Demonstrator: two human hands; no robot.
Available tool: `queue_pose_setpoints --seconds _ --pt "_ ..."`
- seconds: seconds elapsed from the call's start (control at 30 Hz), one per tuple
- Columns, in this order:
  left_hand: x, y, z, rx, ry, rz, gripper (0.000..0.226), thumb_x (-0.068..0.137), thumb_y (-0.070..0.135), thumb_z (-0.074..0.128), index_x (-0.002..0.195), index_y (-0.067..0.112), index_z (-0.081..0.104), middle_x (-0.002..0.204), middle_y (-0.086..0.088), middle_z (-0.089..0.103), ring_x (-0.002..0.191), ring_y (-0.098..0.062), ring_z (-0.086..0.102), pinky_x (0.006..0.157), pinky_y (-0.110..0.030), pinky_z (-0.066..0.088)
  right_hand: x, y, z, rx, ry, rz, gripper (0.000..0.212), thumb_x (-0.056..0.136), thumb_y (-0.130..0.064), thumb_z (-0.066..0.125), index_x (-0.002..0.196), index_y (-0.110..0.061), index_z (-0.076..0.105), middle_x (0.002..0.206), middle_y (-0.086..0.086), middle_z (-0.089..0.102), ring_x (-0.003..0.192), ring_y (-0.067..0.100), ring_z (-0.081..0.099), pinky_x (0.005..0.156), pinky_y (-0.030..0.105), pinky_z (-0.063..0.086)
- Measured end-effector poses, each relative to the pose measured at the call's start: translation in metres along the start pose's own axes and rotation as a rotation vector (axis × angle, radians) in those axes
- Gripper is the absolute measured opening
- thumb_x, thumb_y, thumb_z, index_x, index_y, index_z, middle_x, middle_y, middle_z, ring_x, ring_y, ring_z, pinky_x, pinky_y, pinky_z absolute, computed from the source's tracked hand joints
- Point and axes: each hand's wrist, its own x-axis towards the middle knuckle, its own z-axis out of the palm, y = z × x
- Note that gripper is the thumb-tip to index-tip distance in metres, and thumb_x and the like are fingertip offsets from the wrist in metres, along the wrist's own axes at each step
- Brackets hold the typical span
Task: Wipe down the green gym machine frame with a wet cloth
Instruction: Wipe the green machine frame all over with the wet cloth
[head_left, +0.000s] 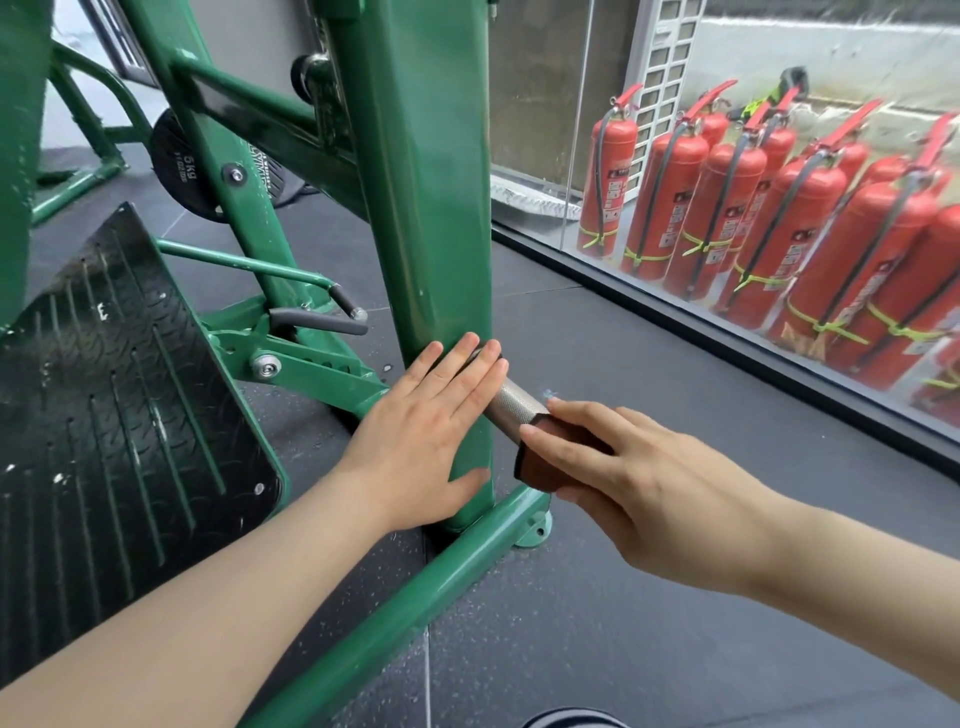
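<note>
From the head view, the green post (421, 208) of the machine frame rises through the middle of the scene, and everything else sits around it. The left hand (415, 441) lies flat against the post's lower part, fingers straight and spread a little, thumb low near the post's foot, holding nothing. A knurled metal peg (511, 400) sticks out from the post to the right, just past those fingertips. The right hand (623, 478) is at the peg's end, its fingers and thumb curled round a dark reddish-brown cloth (545, 457) and pressing it onto the peg (the cloth touches the peg, not the post itself). At the post's foot a green base rail (415, 597) runs down toward the camera. Left of the post stand a black ribbed footplate (130, 415) and, farther back, a black weight plate (182, 171). Right of the post, behind glass, stands a cluster of red extinguishers (779, 208), tied with yellow-green straps.
</note>
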Motion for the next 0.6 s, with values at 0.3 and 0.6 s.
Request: queue_pose_setpoints --seconds 0.3,0.6 --pt "0.001 0.001 -0.001 0.02 -0.026 -0.001 0.108 0.09 0.069 0.047 0.166 0.009 -0.001 0.174 -0.008 -0.006 0.16 -0.027 -0.009 0.13 -0.047 -0.002 0.02 0.003 -0.004 0.167 -0.005 0.049 0.055 0.103 -0.047 0.05 0.157 -0.045 0.038 0.117 -0.001 0.049 0.089 0.017 0.052 0.082 0.019 0.04" --pt "0.0 -0.002 -0.005 0.053 0.006 0.013 0.099 0.094 0.064 0.043 0.166 0.008 0.004 0.174 -0.009 -0.001 0.161 -0.026 -0.005 0.13 -0.047 0.003 0.028 -0.005 -0.026 -0.257 -0.116 -0.161 0.057 0.107 -0.044 0.036 0.162 -0.03 0.031 0.092 -0.003 0.032 0.069 0.018 0.04 0.053 0.029 0.038"
